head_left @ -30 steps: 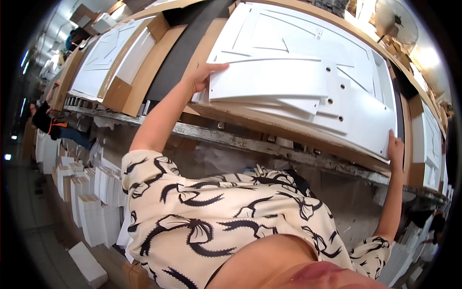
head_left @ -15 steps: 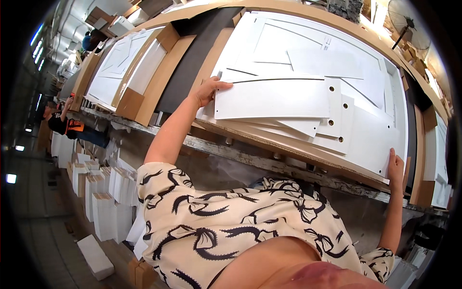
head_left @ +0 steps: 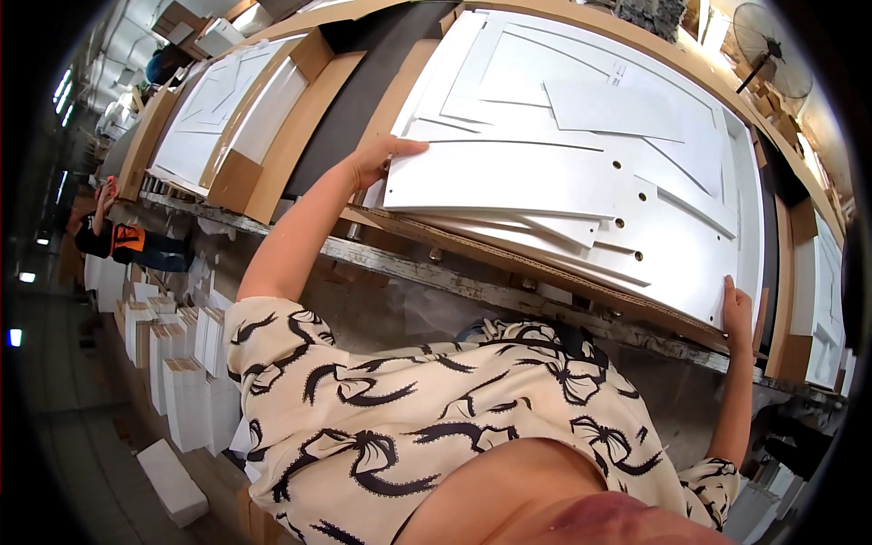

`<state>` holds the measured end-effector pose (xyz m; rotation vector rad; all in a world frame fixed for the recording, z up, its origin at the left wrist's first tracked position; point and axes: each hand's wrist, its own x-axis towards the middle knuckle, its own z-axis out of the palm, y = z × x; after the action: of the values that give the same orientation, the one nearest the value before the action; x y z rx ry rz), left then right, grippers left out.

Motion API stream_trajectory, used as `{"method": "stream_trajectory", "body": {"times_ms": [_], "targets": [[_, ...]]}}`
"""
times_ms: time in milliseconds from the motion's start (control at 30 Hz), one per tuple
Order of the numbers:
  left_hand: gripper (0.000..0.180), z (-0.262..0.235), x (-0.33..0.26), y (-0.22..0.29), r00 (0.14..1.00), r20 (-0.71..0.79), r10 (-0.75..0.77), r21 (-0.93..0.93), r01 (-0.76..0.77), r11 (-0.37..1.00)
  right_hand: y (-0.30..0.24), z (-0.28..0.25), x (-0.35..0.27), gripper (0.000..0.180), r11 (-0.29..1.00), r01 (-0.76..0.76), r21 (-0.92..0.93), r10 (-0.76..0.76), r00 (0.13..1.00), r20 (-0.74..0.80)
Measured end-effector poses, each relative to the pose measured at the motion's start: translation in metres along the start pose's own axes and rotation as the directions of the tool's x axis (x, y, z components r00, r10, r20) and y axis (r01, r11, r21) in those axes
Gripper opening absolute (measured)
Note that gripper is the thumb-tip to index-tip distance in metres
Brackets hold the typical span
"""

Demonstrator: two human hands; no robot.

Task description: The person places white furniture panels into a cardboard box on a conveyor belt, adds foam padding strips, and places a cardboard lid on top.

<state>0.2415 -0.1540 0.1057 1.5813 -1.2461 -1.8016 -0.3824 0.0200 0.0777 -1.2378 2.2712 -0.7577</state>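
1. Sleeves of a cream blouse with black bow prints fill the near foreground, both forearms reaching up and away to the table [head_left: 472,286].
2. Right hand [head_left: 738,313] grips the near right corner of the stack of white panels [head_left: 672,245], fingers closed over its edge.
3. Left hand [head_left: 380,159] lies on the left end of the long white board [head_left: 509,177], thumb along its upper edge and fingers wrapped around the end, clamped on it.
4. That board lies flat on top of the stack, its far right end showing small drilled holes.
5. Beneath and beyond it lies a large white door panel [head_left: 581,82] with raised mouldings, on a cardboard sheet [head_left: 409,222].
6. Farther left, more white panels sit in brown cardboard trays [head_left: 272,136].
7. Another person in orange [head_left: 127,241] stands at the far left.
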Motion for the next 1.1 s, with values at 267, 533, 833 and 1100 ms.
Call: {"method": "stream_trajectory", "body": {"times_ms": [267, 533, 833, 1100], "targets": [[0.054, -0.008, 0.01, -0.008, 0.995, 0.019, -0.098, -0.034, 0.098, 0.995, -0.008, 0.009, -0.009, 0.055, 0.99, -0.083, -0.118, 0.094, 0.992, 0.089], [0.036, -0.025, 0.015, -0.02, 0.995, -0.022, 0.093, -0.123, -0.095, 0.988, -0.015, 0.039, 0.004, 0.054, 1.0, 0.009, -0.028, -0.007, 0.997, 0.07], [0.044, -0.031, 0.005, 0.012, 0.999, -0.028, -0.017, 0.279, 0.024, 0.96, -0.015, 0.04, -0.008, 0.049, 0.992, -0.104, 0.076, 0.1, 0.993, 0.055], [0.076, -0.018, 0.033, 0.085, 0.983, 0.182, 0.037, 0.983, -0.182, 0.01, -0.016, 0.04, -0.007, 0.048, 0.986, -0.144, 0.088, 0.134, 0.985, 0.108]]}}
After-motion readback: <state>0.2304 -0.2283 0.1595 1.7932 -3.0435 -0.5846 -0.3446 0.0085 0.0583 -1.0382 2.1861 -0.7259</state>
